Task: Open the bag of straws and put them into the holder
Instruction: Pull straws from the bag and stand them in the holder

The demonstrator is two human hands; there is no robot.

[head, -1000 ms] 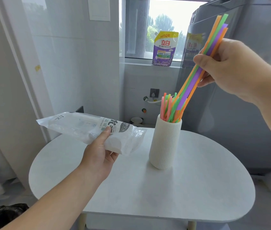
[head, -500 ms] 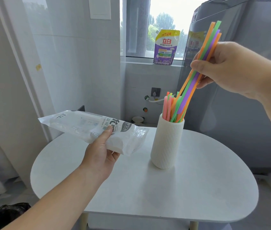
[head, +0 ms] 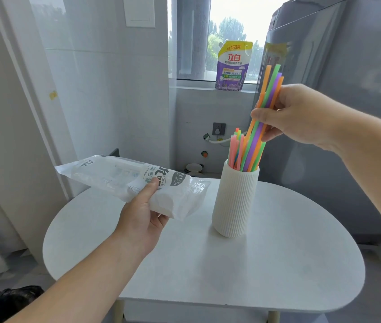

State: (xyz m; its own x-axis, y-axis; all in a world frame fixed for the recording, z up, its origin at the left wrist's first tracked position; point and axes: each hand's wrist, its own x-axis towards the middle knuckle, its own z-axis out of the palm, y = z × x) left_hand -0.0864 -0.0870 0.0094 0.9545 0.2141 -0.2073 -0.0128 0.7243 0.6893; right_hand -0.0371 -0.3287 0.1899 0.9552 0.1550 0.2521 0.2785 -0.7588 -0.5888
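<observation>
Head view. Holder (head: 236, 203) stands upright on the desk (head: 278, 264), toward the far edge. Right hand (head: 301, 117) pinches a bundle of straws (head: 257, 141) at mid-length. The bundle leans toward 1 o'clock, lower ends inside the holder. Pink straws (head: 233, 149) stand in the holder's 9 o'clock side. Left hand (head: 142, 217) grips the bag (head: 119, 180) above the desk, at 9 o'clock of the holder, not touching it.

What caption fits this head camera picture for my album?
Right hand grips colourful straws standing in the ribbed white holder; left hand holds the plastic bag.
</observation>
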